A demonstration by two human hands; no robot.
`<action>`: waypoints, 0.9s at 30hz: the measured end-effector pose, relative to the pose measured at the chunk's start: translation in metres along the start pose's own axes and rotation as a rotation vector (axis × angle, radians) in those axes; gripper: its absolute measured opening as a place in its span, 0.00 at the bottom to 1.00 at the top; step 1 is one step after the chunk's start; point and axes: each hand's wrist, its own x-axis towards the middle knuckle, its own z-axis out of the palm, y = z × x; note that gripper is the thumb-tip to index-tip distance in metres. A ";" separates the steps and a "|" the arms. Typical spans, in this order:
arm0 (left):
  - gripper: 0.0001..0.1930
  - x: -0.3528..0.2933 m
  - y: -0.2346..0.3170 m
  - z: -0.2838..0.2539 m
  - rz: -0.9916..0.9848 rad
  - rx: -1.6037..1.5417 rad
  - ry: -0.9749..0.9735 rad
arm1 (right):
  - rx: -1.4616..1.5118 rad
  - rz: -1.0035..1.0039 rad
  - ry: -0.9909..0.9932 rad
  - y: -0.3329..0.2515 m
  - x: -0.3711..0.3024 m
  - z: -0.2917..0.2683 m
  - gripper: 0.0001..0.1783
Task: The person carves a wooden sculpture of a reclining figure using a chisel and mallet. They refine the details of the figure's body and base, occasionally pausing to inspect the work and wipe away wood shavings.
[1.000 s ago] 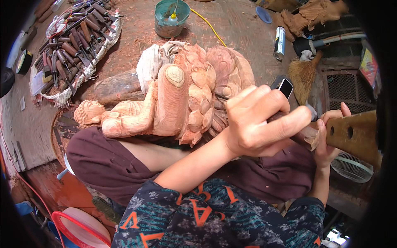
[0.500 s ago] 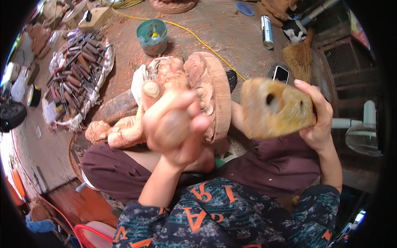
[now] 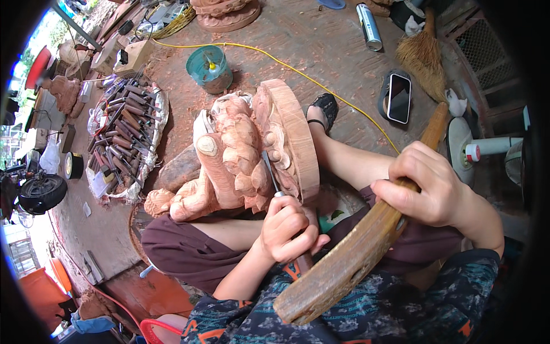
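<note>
A pale reddish wooden carving (image 3: pixel 238 137) lies on its side before my crossed legs, its round base (image 3: pixel 295 132) turned to the right. My left hand (image 3: pixel 289 229) is wrapped round a carving chisel (image 3: pixel 271 175). The thin metal blade reaches up to the carved folds beside the base; its tip seems to touch the wood. Part of the chisel's handle is hidden by my fingers and the mallet. My right hand (image 3: pixel 427 183) grips a long, worn wooden mallet (image 3: pixel 344 258) by its narrower part. The mallet's thick end slants down to the left, over my shirt.
Several wooden-handled chisels (image 3: pixel 123 129) lie heaped on a white sack at the left. Beyond the carving stands a teal plastic tub (image 3: pixel 209 74). A yellow cord (image 3: pixel 275 57) crosses the floor. A phone (image 3: pixel 399 98), a straw broom (image 3: pixel 421 54) and a spray can (image 3: pixel 369 27) are at the right.
My left hand has dropped from in front of the carving to its near side, with the chisel now pointing at it. The mallet has swung from upper right down to lower centre.
</note>
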 end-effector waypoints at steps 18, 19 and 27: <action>0.13 0.003 0.002 0.007 -0.034 0.043 0.025 | -0.196 -0.396 0.051 0.009 -0.004 -0.012 0.16; 0.13 0.005 0.001 0.008 -0.030 0.040 0.033 | -0.202 -0.389 0.043 0.010 -0.005 -0.013 0.16; 0.10 0.005 -0.004 0.006 -0.015 0.058 0.033 | -0.194 -0.397 0.091 0.010 -0.005 -0.002 0.15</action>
